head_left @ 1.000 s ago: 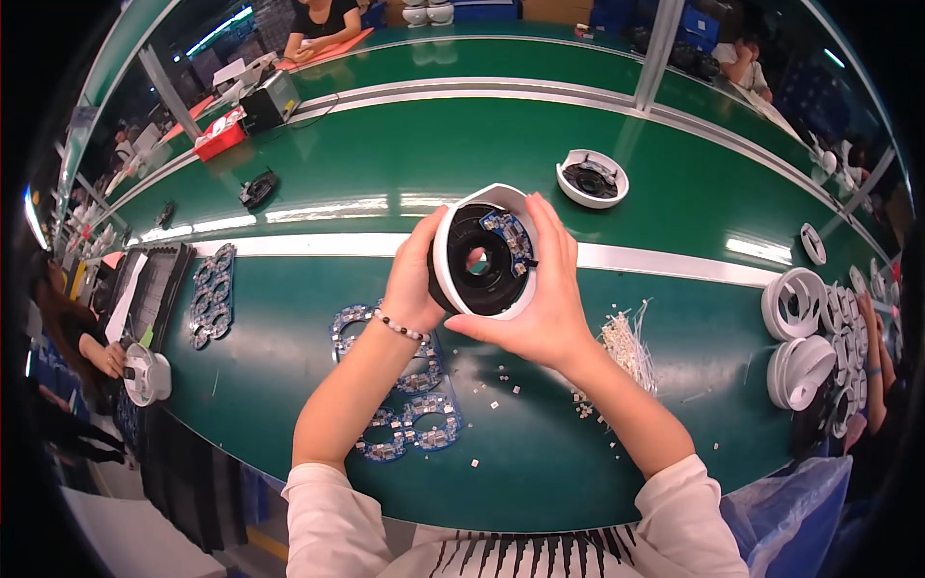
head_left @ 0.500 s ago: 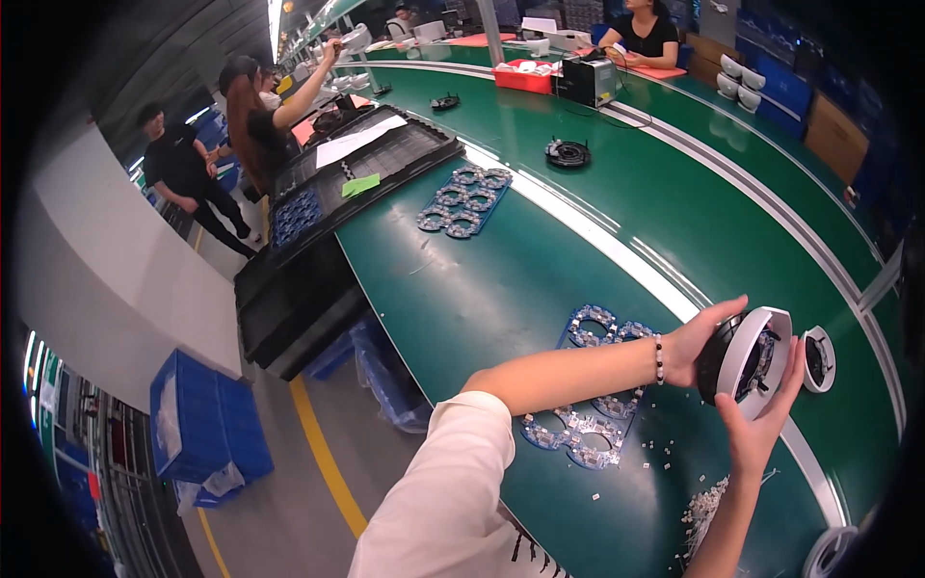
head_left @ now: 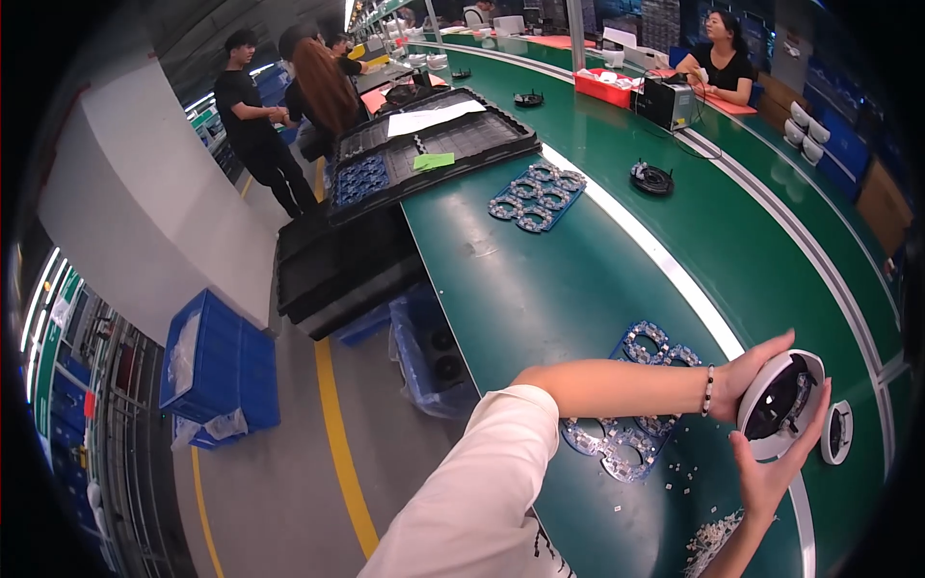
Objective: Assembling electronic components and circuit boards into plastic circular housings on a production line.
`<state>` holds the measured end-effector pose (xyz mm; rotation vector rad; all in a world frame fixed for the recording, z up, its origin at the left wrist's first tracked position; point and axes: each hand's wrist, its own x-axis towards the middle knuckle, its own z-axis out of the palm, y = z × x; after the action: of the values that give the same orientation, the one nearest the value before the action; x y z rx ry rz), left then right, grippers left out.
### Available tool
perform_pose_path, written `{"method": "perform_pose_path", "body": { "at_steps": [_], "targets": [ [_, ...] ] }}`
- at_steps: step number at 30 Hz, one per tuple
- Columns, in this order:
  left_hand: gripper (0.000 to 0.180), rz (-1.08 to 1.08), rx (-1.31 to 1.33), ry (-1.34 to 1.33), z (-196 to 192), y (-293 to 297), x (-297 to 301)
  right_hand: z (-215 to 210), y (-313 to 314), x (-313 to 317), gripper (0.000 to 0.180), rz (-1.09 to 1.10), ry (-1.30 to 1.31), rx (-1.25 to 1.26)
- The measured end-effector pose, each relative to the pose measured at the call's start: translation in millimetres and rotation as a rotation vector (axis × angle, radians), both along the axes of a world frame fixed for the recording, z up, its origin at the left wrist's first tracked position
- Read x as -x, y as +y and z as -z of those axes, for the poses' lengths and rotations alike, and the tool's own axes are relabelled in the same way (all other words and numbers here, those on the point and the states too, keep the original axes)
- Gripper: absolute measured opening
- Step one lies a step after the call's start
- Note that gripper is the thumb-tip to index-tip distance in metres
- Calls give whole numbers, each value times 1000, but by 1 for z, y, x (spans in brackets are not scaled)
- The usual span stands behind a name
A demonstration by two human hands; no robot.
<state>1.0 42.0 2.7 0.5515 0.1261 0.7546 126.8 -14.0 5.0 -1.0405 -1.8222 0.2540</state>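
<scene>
My left hand (head_left: 747, 371) and right hand (head_left: 771, 472) both hold a round white lamp housing (head_left: 782, 405) with a dark inside, up above the green conveyor table (head_left: 540, 289), over its near end. My left fingers are spread wide and curl over the housing's upper rim, the thumb stretched along the top edge; a beaded bracelet (head_left: 708, 390) sits on that wrist. My right fingers are open and long, cradling the housing from below, with fingertips reaching up its right side. Neither hand is closed into a fist; both press the housing between them.

Just left of the housing, under my left forearm, a cluster of blue ring-shaped circuit boards (head_left: 626, 438) lies flat on the table. Just right of the housing, a small white ring part (head_left: 836, 433) rests on the table. Below the housing, by my right wrist, is a scatter of small white pieces (head_left: 713, 535).

Well away from the housing, farther up the table, a second sheet of blue ring boards (head_left: 536, 196) lies near black trays (head_left: 424, 144), which hang partly over the table's left edge. A black round part (head_left: 652, 178) sits beyond the white stripe. Blue crates (head_left: 217, 371) stand on the floor far to the housing's left, and other people stand or sit along the far end of the line.
</scene>
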Motion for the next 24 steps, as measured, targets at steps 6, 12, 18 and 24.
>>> {"method": "perform_pose_path", "body": {
  "at_steps": [6,12,18,24],
  "targets": [
    [69,204,-40,-88,4,10,-13,-14,-8,-11,108,-13,-74,-4],
    [69,-70,-80,37,1,7,20,-11,8,0,109,57,-237,-129],
    [89,88,-206,-130,-1,13,-6,-9,6,-24,114,97,-159,-100],
    [83,-42,-153,-53,-3,8,-2,-6,11,-15,116,127,-138,-102]
  ]
}}
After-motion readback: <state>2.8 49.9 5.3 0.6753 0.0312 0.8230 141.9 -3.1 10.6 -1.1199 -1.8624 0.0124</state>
